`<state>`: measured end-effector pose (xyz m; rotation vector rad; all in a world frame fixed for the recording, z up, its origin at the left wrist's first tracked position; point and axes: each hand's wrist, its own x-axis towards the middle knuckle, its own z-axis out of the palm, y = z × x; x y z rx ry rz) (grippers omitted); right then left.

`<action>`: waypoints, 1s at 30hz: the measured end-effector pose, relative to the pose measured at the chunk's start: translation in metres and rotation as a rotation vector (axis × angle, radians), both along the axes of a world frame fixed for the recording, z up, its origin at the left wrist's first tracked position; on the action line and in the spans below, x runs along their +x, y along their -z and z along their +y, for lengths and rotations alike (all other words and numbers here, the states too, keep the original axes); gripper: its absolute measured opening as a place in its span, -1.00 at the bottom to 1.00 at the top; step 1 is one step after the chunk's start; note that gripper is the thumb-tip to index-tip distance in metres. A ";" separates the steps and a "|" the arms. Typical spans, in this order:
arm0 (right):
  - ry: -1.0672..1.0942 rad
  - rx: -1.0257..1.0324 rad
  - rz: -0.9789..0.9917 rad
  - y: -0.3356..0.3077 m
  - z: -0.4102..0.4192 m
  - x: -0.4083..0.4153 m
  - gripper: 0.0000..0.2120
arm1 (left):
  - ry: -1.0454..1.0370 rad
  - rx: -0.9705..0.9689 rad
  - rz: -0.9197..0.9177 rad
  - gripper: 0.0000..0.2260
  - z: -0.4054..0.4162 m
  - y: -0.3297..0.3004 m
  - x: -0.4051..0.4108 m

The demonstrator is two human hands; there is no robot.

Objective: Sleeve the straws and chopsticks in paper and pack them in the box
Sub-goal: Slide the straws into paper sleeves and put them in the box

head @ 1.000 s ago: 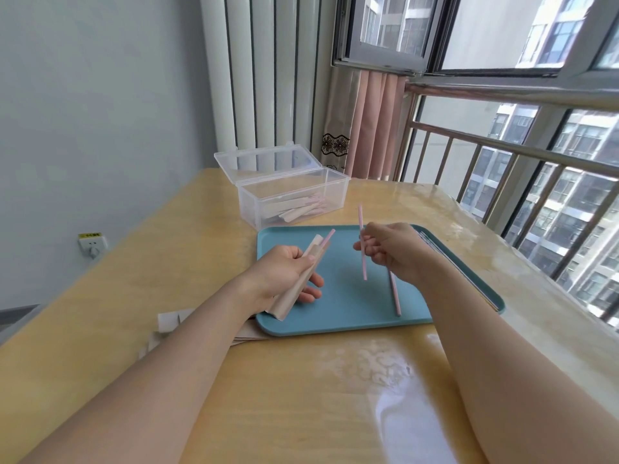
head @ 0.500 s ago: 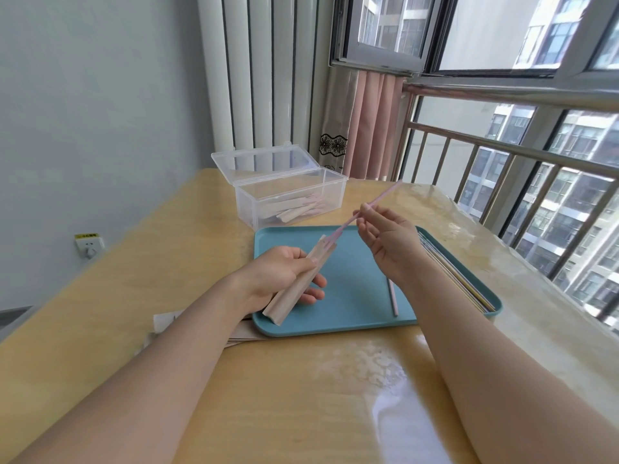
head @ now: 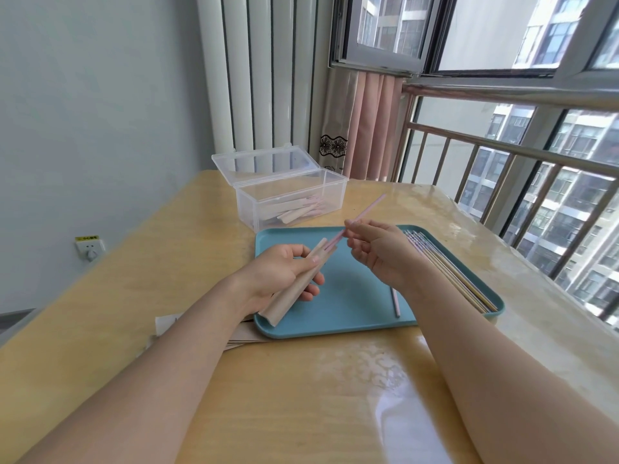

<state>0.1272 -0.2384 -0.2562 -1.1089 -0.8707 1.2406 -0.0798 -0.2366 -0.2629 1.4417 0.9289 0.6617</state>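
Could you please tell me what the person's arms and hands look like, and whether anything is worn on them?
Both forearms are bare up to the frame's edge, with no sleeve in view. The left hand and the right hand carry no glove, ring, watch or bracelet that shows. The nails visible on the left hand are short and look unpainted.

head cam | looks forward and down | close over table point(head: 301, 396) | faces window corner
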 end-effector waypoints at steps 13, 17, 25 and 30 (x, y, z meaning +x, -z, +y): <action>0.115 0.099 -0.288 0.002 0.003 -0.007 -0.45 | 0.020 0.040 0.041 -0.83 0.000 0.001 0.002; 0.228 0.206 -0.308 0.002 0.007 -0.001 -0.61 | 0.023 0.045 0.033 -0.85 0.000 0.001 0.000; 0.123 0.180 -0.463 0.003 0.004 -0.010 -0.73 | -0.046 0.072 0.001 -0.84 0.001 -0.001 0.000; 0.068 0.203 -0.567 0.004 0.000 -0.020 -0.75 | -0.079 0.065 -0.023 -0.82 0.002 -0.002 0.001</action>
